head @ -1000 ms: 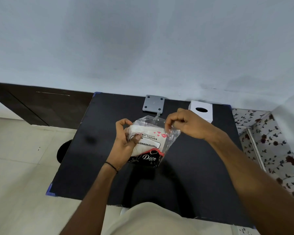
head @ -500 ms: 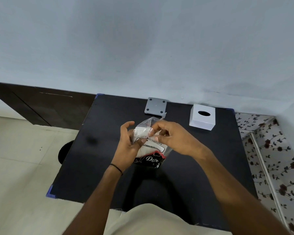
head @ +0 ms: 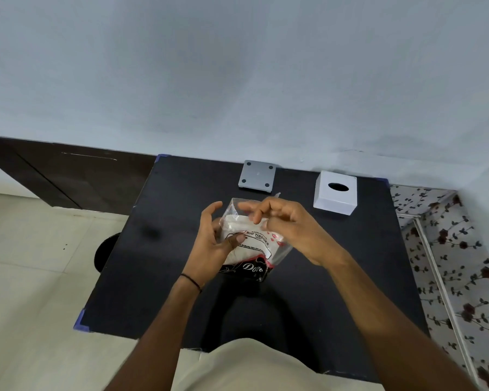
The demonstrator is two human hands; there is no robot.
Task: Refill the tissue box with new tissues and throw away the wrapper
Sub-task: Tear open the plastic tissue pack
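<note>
Since 1 second ago the right hand has moved from tugging the wrapper edge outward to curling loosely over its open top, while the left hand grips the pack above the table, suggesting tissues come out next for the tissue box.

Both forearms are bare with no sleeves, a thin black band circles the wrist of the left hand at about 8 o'clock, the right hand wears nothing, and light beige clothing shows at 6 o'clock.
</note>
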